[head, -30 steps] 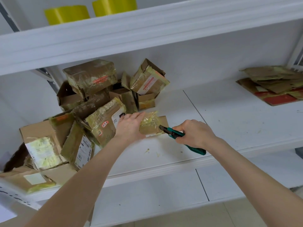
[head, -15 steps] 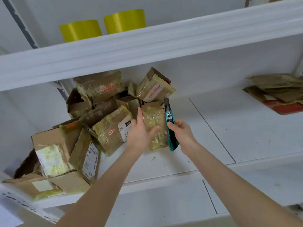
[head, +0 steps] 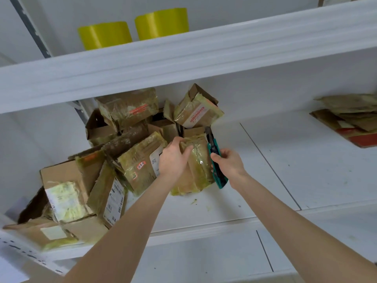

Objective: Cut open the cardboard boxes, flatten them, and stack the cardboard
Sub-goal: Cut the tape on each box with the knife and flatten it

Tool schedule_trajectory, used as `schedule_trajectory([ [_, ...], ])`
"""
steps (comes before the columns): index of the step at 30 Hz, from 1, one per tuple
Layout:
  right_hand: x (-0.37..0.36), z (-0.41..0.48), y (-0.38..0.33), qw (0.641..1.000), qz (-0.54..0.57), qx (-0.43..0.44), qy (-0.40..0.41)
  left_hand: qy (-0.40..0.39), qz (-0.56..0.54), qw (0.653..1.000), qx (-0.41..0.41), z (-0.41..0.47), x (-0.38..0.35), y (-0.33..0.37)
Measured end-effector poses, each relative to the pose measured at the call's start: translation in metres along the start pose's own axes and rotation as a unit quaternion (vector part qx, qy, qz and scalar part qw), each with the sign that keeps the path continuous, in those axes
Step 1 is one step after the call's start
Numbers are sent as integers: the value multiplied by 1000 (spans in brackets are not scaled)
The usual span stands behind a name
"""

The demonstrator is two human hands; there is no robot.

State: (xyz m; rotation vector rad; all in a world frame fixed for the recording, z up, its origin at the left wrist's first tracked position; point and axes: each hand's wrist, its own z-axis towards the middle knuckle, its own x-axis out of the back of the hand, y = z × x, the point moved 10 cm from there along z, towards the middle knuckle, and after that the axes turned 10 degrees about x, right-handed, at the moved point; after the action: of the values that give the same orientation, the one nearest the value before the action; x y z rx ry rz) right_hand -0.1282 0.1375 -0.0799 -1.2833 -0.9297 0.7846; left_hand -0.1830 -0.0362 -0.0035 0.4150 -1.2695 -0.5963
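Head view, left to right: a pile (head: pixel 67 193) of taped, battered boxes fills the left of the shelf (head: pixel 306 170). Just right of it the left hand (head: pixel 172 160) grips the top of one box (head: pixel 199 166), fingers curled over its upper edge, holding it up on end on the shelf against the pile. A teal knife (head: pixel 212 144) lies along the box's right edge, its tip pointing up and away. The right hand (head: pixel 231 163) holds it, fingers wrapped round the handle. Far right, well apart, sits the stack (head: pixel 355 121) of flattened cardboard.

The step in hand looks like cutting: this box is steadied and the knife is lined up at its taped side. Whether the blade is already in the tape I cannot tell. The next move likely calls for drawing the knife down that seam while the left hand keeps clear of its path, since the wrinkled tape could snag and make the blade jump. After that the box needs pressing flat and carrying right to the stack.

Counts: about ten boxes in the pile, some hidden behind others; one box in hand; one knife; one stack, its sheets too jumbled to count; two yellow rolls (head: pixel 105 34) on the upper shelf.
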Motion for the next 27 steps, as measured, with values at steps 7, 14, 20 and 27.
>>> schedule_trajectory([
  [7, 28, -49, -43, 905, -361, 224, 7, 31, 35, 999, 4, -5, 0, -8],
  [14, 4, -68, -65, 832, -474, 283, -43, 16, 9, 1000, -3, -11, 2, -9],
  [20, -7, -73, -62, 810, -512, 272, -91, 21, 7, 1000, -15, -19, 5, -8],
  [27, -13, -83, -38, 801, -534, 222, -154, 12, -13, 999, 27, -13, 11, -27],
])
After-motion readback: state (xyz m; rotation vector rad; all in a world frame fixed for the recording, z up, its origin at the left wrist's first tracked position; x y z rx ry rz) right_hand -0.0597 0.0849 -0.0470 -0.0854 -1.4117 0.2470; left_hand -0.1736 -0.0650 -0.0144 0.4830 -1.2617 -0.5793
